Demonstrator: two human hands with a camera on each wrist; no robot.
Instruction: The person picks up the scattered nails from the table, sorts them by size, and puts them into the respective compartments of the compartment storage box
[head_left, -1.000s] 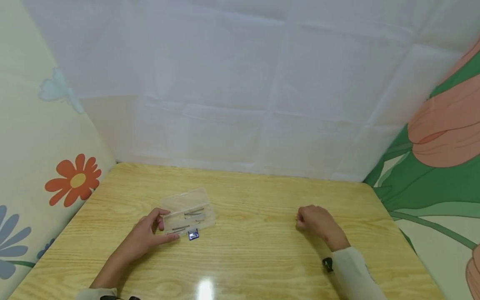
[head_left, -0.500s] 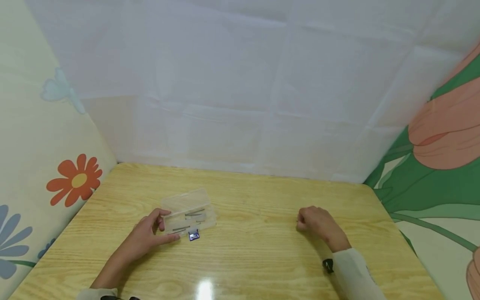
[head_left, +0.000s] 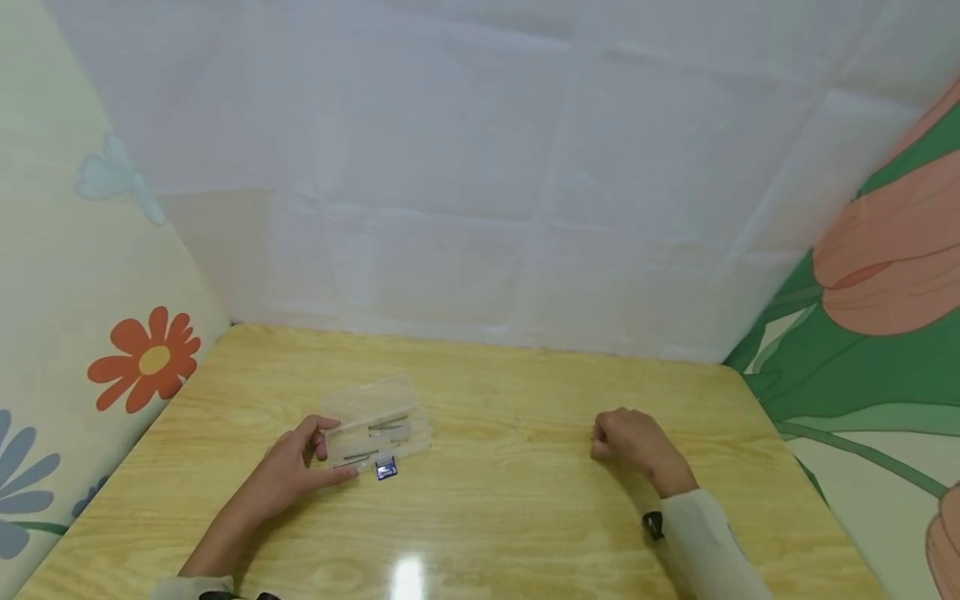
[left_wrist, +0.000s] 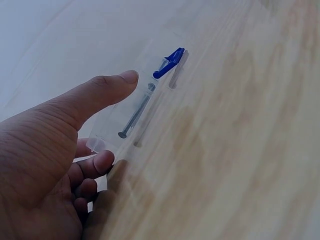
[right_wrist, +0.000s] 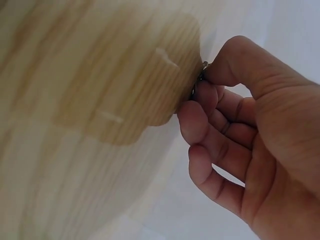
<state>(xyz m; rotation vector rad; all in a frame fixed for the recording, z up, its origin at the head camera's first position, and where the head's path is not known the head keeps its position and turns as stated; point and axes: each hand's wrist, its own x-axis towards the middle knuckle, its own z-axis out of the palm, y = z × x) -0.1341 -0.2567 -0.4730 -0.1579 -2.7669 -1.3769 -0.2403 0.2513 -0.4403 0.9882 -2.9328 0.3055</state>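
A clear plastic box [head_left: 416, 444] lies on the table with its lid [head_left: 371, 398] raised behind it. Several thin metal pieces [head_left: 387, 427] lie inside; in the left wrist view, a nail-like one [left_wrist: 135, 114] shows a flat head. A blue clasp [head_left: 386, 468] sits on the box's front edge. My left hand [head_left: 288, 471] holds the box's left end, thumb along the front and fingers at the side. Well to the right, my right hand [head_left: 637, 446] pinches a small shiny metal piece [right_wrist: 200, 77] between thumb and forefinger, close to the tabletop. Most of that piece is hidden by the fingers.
The wood-grain table [head_left: 487, 517] reaches back to a white cloth wall [head_left: 450, 167]. Flower-printed cloths stand at the left [head_left: 45, 250] and right [head_left: 900, 375]. A black strap piece [head_left: 653, 525] hangs at the right wrist.
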